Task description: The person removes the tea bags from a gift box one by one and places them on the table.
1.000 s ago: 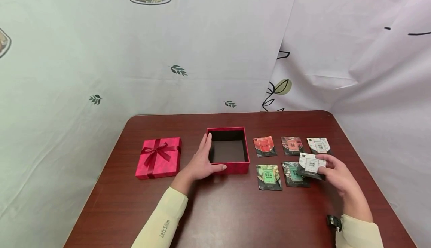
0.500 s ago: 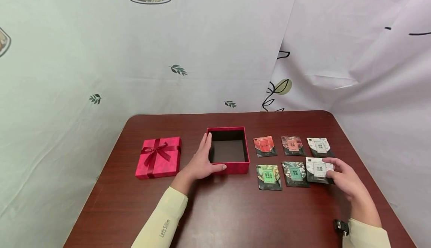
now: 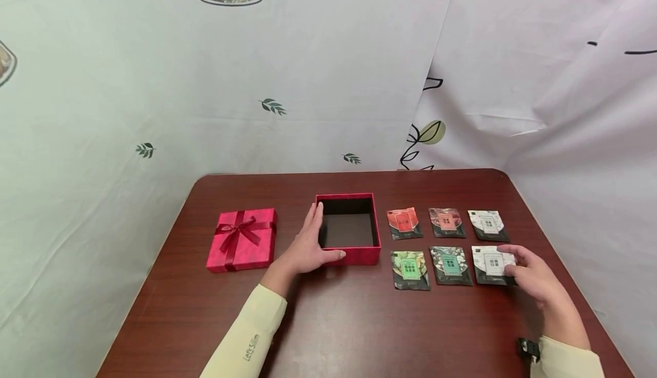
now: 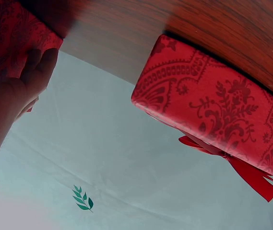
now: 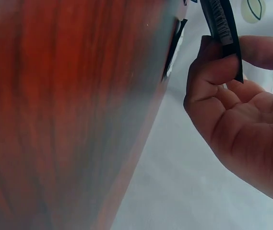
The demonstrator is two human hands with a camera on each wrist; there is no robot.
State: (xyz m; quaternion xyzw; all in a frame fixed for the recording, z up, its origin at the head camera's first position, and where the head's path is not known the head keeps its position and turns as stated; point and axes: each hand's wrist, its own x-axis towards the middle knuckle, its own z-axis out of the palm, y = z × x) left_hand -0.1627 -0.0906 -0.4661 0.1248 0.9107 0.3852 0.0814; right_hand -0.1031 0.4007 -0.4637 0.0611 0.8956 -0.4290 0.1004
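My left hand [image 3: 309, 247] rests on the near left corner of an open red box [image 3: 354, 257], straight fingers along its left side and thumb along its front. The box's dark inside shows bare. In the left wrist view, the fingers [image 4: 42, 72] lie against the patterned red wall. At the right, my right hand [image 3: 534, 272] pinches the right edge of a white-and-black sachet [image 3: 490, 264] between thumb and fingers. The right wrist view shows this sachet [image 5: 221, 28] edge-on, a barcode on its back, held off the table surface.
Several flat sachets lie in two rows right of the box: red [image 3: 404, 223], dark red [image 3: 446, 222], white [image 3: 487, 225], light green [image 3: 410, 270] and dark green [image 3: 450, 265]. A red lid with a bow [image 3: 242, 240] sits left on the brown table [image 3: 354, 321].
My right hand has carried the white-and-black sachet rightward and slightly nearer, off the dark green sachet to a spot beside it. The left hand and box have stayed still.
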